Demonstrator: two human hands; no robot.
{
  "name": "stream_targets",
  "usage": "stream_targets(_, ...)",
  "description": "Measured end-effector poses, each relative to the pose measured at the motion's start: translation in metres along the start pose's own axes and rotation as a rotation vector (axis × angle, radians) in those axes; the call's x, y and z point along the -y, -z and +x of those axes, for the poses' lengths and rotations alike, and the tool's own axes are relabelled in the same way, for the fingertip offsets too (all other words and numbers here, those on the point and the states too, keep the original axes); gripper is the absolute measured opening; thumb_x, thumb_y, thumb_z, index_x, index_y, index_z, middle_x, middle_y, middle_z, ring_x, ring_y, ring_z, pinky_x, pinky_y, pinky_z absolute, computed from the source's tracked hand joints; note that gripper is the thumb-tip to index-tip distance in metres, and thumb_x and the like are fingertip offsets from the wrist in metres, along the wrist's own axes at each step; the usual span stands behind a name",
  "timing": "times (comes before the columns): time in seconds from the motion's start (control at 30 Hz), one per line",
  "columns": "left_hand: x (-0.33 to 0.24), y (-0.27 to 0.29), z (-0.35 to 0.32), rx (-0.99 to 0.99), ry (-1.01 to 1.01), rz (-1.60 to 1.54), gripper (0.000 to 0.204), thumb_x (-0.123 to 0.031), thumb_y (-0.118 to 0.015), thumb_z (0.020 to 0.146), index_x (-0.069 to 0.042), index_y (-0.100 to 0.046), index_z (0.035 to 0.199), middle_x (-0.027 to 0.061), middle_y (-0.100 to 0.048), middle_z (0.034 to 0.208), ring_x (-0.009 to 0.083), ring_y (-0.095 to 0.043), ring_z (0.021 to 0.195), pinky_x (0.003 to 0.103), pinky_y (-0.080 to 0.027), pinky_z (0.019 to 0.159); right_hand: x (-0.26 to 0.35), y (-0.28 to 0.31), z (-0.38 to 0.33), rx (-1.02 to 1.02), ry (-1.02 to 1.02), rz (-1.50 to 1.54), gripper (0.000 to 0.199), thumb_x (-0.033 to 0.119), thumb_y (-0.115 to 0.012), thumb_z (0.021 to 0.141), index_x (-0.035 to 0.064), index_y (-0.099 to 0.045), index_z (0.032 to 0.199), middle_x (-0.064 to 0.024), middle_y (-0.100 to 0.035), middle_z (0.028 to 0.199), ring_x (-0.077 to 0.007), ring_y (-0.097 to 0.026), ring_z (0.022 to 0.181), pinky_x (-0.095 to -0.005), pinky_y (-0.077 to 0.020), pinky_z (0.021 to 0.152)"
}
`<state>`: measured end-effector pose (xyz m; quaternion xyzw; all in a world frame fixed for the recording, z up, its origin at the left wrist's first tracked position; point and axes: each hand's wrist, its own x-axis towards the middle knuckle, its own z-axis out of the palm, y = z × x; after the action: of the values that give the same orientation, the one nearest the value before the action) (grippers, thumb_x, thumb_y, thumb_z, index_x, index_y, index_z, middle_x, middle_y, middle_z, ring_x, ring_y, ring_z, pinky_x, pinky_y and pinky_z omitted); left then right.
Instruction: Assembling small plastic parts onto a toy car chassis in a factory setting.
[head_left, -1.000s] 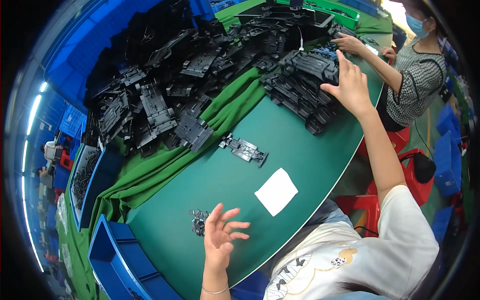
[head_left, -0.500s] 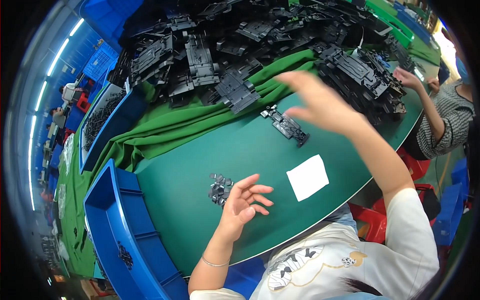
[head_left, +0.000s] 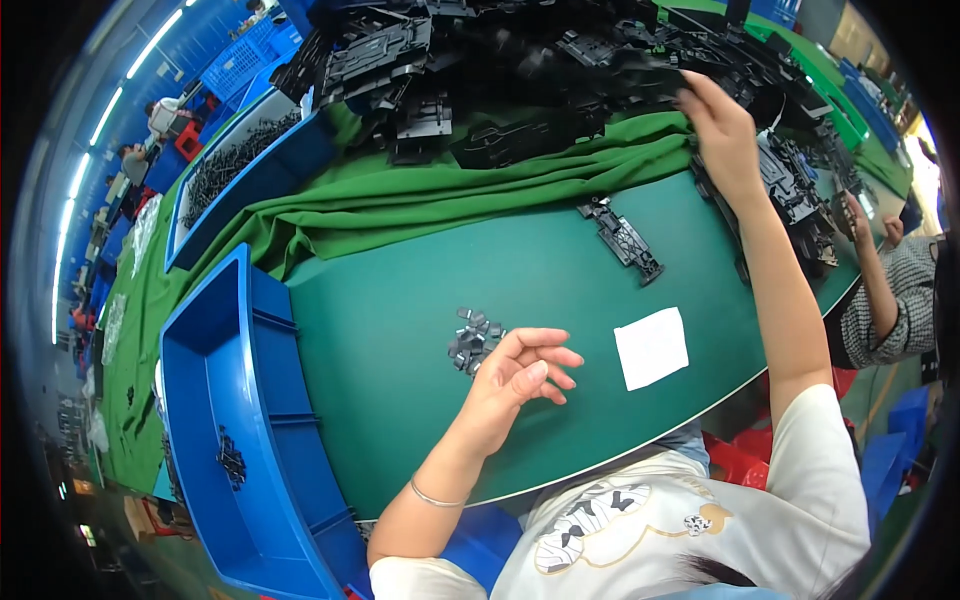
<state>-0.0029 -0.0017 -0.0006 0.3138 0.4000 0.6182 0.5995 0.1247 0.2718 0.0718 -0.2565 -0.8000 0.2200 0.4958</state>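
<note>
Blue bin [head_left: 235,400], far left beside the table edge, a few dark pieces at its bottom. Green table [head_left: 400,400], bare mat at centre, a green cloth [head_left: 420,205] bunched along its far side. Small dark clips [head_left: 474,338], a loose cluster on the mat, touching or just beyond the fingertips of the left hand [head_left: 520,375]; that hand rests palm-down, fingers spread and slightly curled, clamped on nothing. White paper square [head_left: 652,347], flat on the mat, just right of the left hand. Long black plastic frame [head_left: 622,238], lying alone on the mat beyond the paper, long axis running diagonally from far-left to near-right. Heap of black frames [head_left: 560,60], across the far table. Right hand [head_left: 722,130], outstretched to the heap's near edge, fingers extended onto a frame there; whether they grip it cannot be told.
</note>
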Motion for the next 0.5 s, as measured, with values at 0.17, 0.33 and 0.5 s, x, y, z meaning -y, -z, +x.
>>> stream_targets(0.17,0.002,0.002,0.001,-0.006,-0.002,-0.047,0.05,-0.036,-0.052,0.078,0.001,-0.041,0.109,0.0132,-0.053,0.094,0.0172,-0.054,0.077,0.029,-0.046,0.066,0.037,0.011,-0.04,-0.191,0.299,-0.19,0.025,-0.005,-0.044,0.079,0.002,-0.055,0.101,-0.0106,-0.058,0.094,-0.0165,-0.056,0.088,-0.0239,-0.0423,0.076)
stream_targets(0.33,0.003,0.006,0.002,-0.018,-0.123,-0.171,0.064,-0.046,-0.046,0.078,0.001,-0.031,0.118,0.0178,-0.048,0.107,0.0245,-0.05,0.096,0.034,-0.046,0.074,0.064,0.0,-0.084,0.082,0.579,-0.065,0.027,-0.003,-0.051,0.069,-0.0024,-0.057,0.096,-0.0158,-0.055,0.099,-0.0302,-0.05,0.099,-0.0358,-0.0401,0.085)
stream_targets(0.5,-0.005,0.002,0.006,-0.07,-0.286,-0.354,0.058,-0.044,-0.036,0.084,-0.007,-0.02,0.126,0.014,-0.033,0.125,0.0276,-0.036,0.113,0.038,-0.038,0.087,0.095,-0.017,-0.132,0.687,0.759,-0.004,0.031,0.006,-0.054,0.068,0.0027,-0.054,0.099,-0.013,-0.052,0.106,-0.0254,-0.049,0.103,-0.0376,-0.041,0.083)
